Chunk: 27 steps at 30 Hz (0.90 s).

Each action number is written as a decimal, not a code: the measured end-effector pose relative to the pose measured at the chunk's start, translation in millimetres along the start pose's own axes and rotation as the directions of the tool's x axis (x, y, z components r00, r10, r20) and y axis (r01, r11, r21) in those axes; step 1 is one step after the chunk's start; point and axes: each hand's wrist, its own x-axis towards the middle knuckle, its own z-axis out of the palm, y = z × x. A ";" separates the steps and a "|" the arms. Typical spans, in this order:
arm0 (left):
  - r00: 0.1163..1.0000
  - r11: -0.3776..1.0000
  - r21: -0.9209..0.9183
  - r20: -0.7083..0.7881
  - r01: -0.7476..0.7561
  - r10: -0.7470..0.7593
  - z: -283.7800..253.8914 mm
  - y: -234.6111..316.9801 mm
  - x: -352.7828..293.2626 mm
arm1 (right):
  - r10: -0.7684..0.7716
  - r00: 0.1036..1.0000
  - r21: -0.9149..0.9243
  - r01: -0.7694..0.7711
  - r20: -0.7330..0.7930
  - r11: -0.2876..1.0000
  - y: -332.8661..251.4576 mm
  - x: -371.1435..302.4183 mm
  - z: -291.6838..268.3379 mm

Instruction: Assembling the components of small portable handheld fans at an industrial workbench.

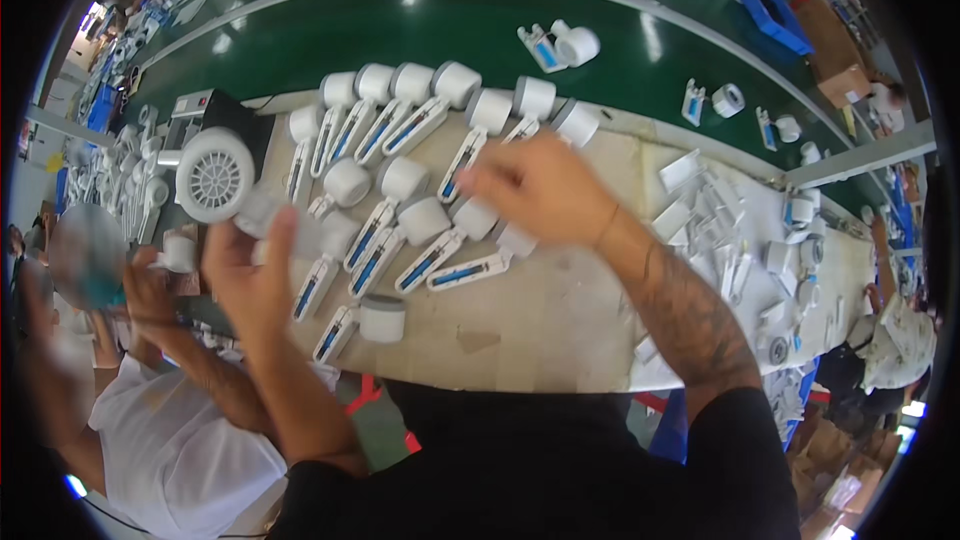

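Where the far side of the scene curves away, a green belt (400, 30) runs across, with several white pieces lying on it. Nearer stands a pale worktable (560, 340), and at its left a co-worker in a white shirt (185, 440) sits or stands close by. Across the table's left and middle spreads a group of white units (402, 178), each with a cylindrical head and a narrow handle; one lies somewhat apart near the front edge. Toward the right is a loose heap of white parts (700, 195). The person's right hand (540, 190), blurred, reaches over the group with fingers bent; whether it grips a unit cannot be told. The left hand (250, 270) has thumb and fingers apart, just below a round slotted part (215, 175). Beside its fingertips is a blurred pale cylinder (258, 212), possibly held. Smallest are the blue strips (373, 267) along the handles.
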 end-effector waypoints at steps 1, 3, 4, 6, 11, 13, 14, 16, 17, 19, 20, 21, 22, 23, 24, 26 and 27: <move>1.000 0.989 0.150 0.020 0.014 -0.017 -23.2 0.3 9.7 | 0.018 0.994 -0.092 -0.028 -0.107 0.995 22.5 20.2 -10.9; 0.982 0.907 0.395 0.054 0.146 -0.182 -60.0 -3.3 26.6 | -0.086 0.891 -0.254 -0.034 -0.447 0.967 74.7 62.8 -47.0; 0.986 0.845 0.521 0.043 0.116 -0.162 -68.4 -8.0 32.1 | -0.309 0.820 -0.481 0.046 -0.482 0.875 103.7 82.1 -69.2; 0.995 0.657 0.750 -0.013 0.076 -0.100 -83.7 -33.7 34.6 | -0.253 0.805 -0.490 -0.054 -0.537 0.870 141.8 109.3 -83.5; 0.996 0.463 0.884 -0.032 0.064 -0.077 -91.3 -97.0 10.8 | 0.266 0.854 -0.260 -0.409 -0.447 0.875 209.3 113.6 -78.8; 0.983 0.525 0.836 -0.088 0.160 -0.160 -78.7 -104.4 4.4 | 0.228 0.817 -0.209 -0.386 -0.529 0.898 226.3 96.0 -82.8; 0.973 0.542 0.819 -0.082 0.190 -0.218 -76.0 -107.1 1.0 | 0.212 0.805 -0.134 -0.338 -0.553 0.931 226.7 85.6 -87.3; 0.955 0.513 0.828 -0.085 0.227 -0.286 -74.5 -96.6 -9.5 | 0.070 0.782 -0.124 -0.186 -0.620 0.975 203.9 73.1 -89.5; 0.959 0.519 0.827 -0.078 0.216 -0.273 -72.3 -98.8 -11.8 | 0.041 0.810 -0.118 -0.136 -0.584 0.984 199.8 64.6 -103.6; 0.955 0.587 0.778 -0.054 0.224 -0.293 -75.0 -99.4 -15.4 | 0.052 0.817 0.020 -0.049 -0.574 0.999 167.6 47.1 -118.2; 0.924 0.595 0.753 -0.045 0.280 -0.379 -76.6 -89.4 -11.6 | -0.004 0.819 0.149 0.110 -0.573 0.983 155.0 35.1 -123.1; 0.880 0.588 0.728 -0.044 0.352 -0.473 -83.5 -79.3 -10.2 | -0.014 0.844 0.161 0.118 -0.536 0.980 141.1 28.6 -129.0; 0.909 0.650 0.677 -0.069 0.346 -0.412 -91.6 -83.4 -12.1 | -0.043 0.816 0.109 0.128 -0.577 0.986 119.2 13.8 -135.3; 0.914 0.652 0.677 -0.075 0.340 -0.398 -95.8 -81.2 -10.6 | -0.068 0.786 0.148 0.200 -0.614 0.969 93.8 -0.5 -138.0; 0.940 0.704 0.629 -0.149 0.329 -0.306 -97.1 -77.5 -11.3 | -0.046 0.792 0.182 0.196 -0.609 0.964 62.4 -14.3 -136.8; 0.963 0.838 0.484 -0.208 0.252 -0.170 -86.0 -54.3 -11.5 | -0.028 0.787 0.203 0.193 -0.617 0.960 19.0 -44.5 -134.9; 0.965 0.927 0.300 -0.201 0.225 -0.169 -76.2 -45.0 -13.6 | -0.068 0.776 0.178 0.228 -0.627 0.957 7.2 -57.4 -132.1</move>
